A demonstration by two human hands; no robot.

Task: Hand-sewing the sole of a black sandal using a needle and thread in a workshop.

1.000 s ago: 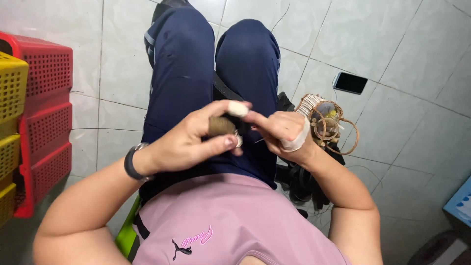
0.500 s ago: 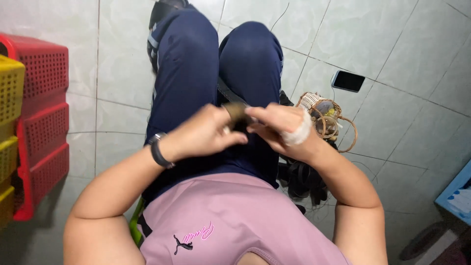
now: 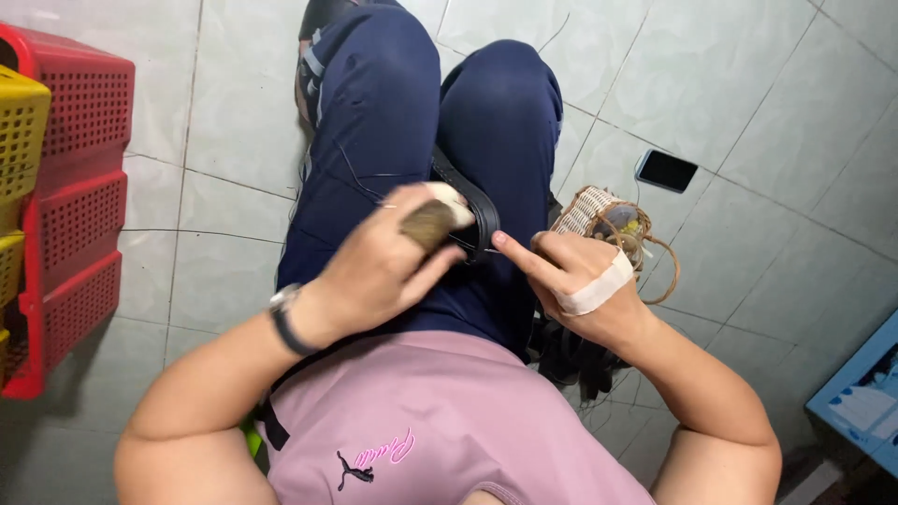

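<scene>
My left hand [image 3: 388,262] hovers over my lap and pinches a small brown oval piece [image 3: 428,224] between thumb and fingers; the thumb tip is wrapped in pale tape. My right hand [image 3: 575,281] sits just to its right, index finger stretched toward the piece, other fingers curled, a white bandage across its back. Whether the right hand holds a thin thread I cannot tell. A black strap [image 3: 479,210] runs across my dark blue trousers [image 3: 374,122] under both hands. A black watch [image 3: 285,318] is on my left wrist.
A small woven basket [image 3: 599,217] with loose cane loops sits on the tiled floor [image 3: 748,103] beside my right knee. A dark phone [image 3: 666,170] lies further right. Red and yellow plastic crates [image 3: 70,215] stack at the left edge. A blue box [image 3: 861,393] is at the lower right.
My hands have drawn slightly apart. The left hand has turned so the brown piece shows between its fingers, and the right index finger now points at it.
</scene>
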